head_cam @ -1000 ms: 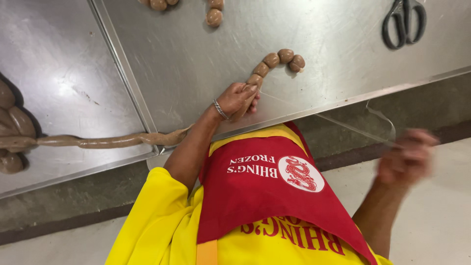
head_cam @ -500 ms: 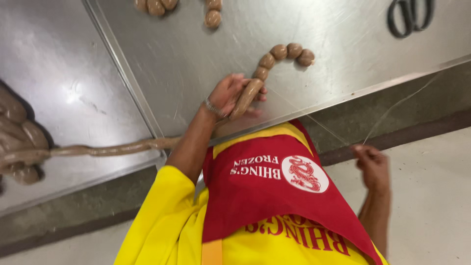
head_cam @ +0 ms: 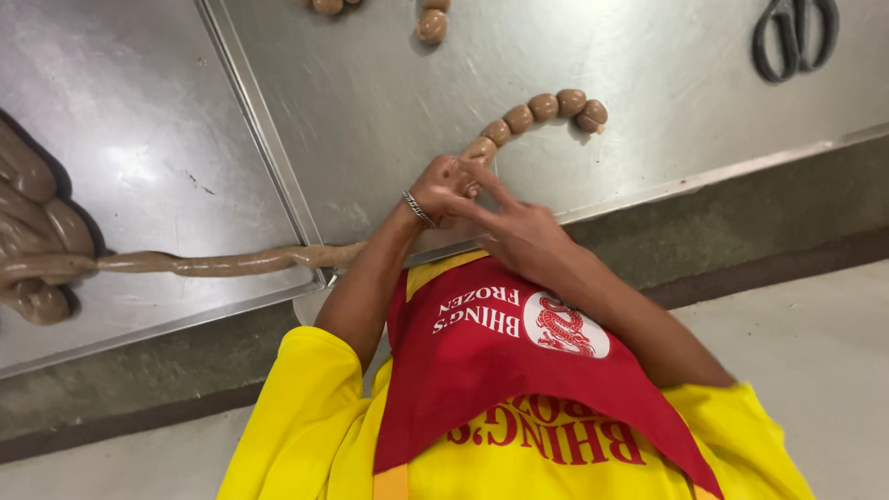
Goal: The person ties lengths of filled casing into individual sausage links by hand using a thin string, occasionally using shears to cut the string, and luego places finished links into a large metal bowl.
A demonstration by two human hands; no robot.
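A long brown sausage rope (head_cam: 231,262) runs from a coiled pile (head_cam: 32,231) on the left steel tray to my hands at the table's front edge. Past my hands it continues as several small round links (head_cam: 546,106) curving to the right. My left hand (head_cam: 440,190), with a metal bracelet on the wrist, is closed around the rope just where the links begin. My right hand (head_cam: 519,231) lies against it from the right, two fingers stretched out onto the same spot. No string shows in this blur-free view.
Dark scissors (head_cam: 795,37) lie at the far right of the steel table (head_cam: 667,139). More brown sausage pieces (head_cam: 431,23) sit at the top edge. A raised seam separates the left tray (head_cam: 139,139) from the table. Below are my red apron, yellow shirt and the pale floor.
My right hand, earlier out to the lower right pulling a thin string, has come up to meet my left hand at the rope. The left hand stayed on the rope.
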